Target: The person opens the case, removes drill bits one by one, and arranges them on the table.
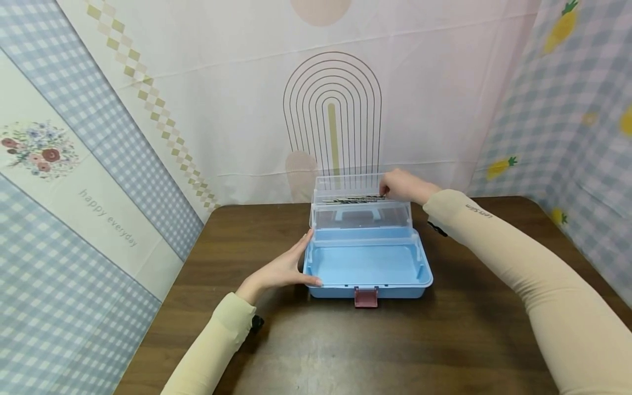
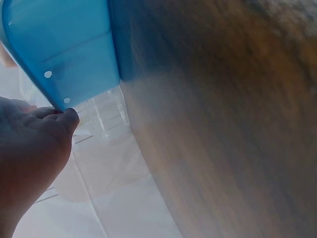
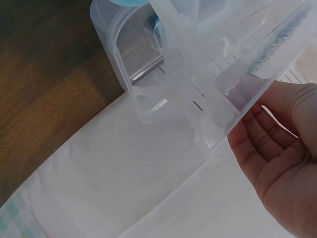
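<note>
In the head view a light-blue toolbox (image 1: 365,266) stands open on the table, a pink latch (image 1: 366,298) at its front. Above its back part rises a clear tiered tray (image 1: 345,218), with several metal drill bits (image 1: 353,199) lying in the upper tier. My left hand (image 1: 281,269) spans the box's front left corner, thumb along the front rim and fingers against the left side. At the upper tier's right end, my right hand (image 1: 402,186) pinches the clear plastic edge beside the bits. Through the plastic, the right wrist view shows a fingertip (image 3: 242,90) inside the tray.
The box sits toward the back of a dark wooden table (image 1: 321,345). A white printed cloth (image 1: 237,137) hangs close behind it, with checked cloths (image 1: 597,181) at the sides. The clear lid (image 1: 348,181) stands up near the back cloth.
</note>
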Available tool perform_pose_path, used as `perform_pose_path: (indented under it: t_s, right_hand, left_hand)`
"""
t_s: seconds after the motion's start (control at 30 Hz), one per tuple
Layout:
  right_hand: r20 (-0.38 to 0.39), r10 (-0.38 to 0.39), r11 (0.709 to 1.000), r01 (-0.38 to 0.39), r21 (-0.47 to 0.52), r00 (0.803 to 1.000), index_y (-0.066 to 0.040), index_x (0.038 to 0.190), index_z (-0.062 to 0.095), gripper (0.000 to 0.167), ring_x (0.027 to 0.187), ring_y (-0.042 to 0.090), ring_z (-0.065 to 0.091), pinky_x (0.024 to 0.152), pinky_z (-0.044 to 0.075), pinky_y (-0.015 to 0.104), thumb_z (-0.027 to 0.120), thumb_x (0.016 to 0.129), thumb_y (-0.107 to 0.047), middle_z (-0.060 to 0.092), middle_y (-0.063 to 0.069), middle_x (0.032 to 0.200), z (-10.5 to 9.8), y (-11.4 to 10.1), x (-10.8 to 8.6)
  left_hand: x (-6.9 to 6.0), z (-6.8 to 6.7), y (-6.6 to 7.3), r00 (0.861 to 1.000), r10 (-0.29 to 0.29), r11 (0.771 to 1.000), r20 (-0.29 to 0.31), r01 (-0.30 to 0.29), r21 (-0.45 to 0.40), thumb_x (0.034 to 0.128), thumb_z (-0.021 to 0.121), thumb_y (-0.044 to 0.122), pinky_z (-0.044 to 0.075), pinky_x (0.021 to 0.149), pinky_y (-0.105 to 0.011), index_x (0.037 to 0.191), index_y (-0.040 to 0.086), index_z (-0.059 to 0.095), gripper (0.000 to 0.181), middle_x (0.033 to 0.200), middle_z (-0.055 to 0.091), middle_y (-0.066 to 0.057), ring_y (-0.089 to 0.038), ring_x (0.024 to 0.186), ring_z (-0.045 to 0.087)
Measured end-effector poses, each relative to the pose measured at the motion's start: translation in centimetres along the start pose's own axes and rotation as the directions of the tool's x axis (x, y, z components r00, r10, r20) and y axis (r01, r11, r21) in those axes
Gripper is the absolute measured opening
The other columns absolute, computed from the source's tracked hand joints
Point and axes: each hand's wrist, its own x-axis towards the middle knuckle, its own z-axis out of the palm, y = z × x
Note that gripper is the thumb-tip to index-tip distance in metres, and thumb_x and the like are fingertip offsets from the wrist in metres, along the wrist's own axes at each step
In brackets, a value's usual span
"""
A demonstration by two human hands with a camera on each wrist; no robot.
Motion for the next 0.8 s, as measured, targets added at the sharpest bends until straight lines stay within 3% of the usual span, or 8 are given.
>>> perform_pose_path:
  t_s: [0.4, 0.8]
  right_hand:
    - [-0.049, -0.017, 0.999, 0.018, 0.032, 0.999, 0.005, 0.1, 0.077, 0.027, 0.102, 0.039, 0.067, 0.088, 0.054, 0.049, 0.054, 0.088, 0.014, 0.072, 0.022, 0.104, 0.7, -0.5, -1.0]
    - [-0.04, -0.005, 0.996, 0.008, 0.09, 0.999, 0.009, 0.105, 0.073, 0.02, 0.102, 0.04, 0.066, 0.09, 0.053, 0.05, 0.055, 0.095, 0.008, 0.071, 0.024, 0.106, 0.7, -0.4, -1.4]
  left_hand:
    - [-0.8, 0.0, 0.0, 1.0, 0.01, 1.0, 0.003, -0.01, -0.011, 0.0804, 0.085, 0.045, 0.021, 0.118, -0.054, 0.161, 0.036, -0.007, 0.123, 0.169, -0.006, 0.007, -0.018, 0.153, 0.004]
    - [-0.8, 0.0, 0.0, 1.0, -0.002, 1.0, 0.014, 0.002, -0.006, 0.0782, 0.085, 0.049, 0.021, 0.119, -0.051, 0.162, 0.033, -0.009, 0.127, 0.169, -0.006, 0.003, -0.017, 0.153, 0.004]
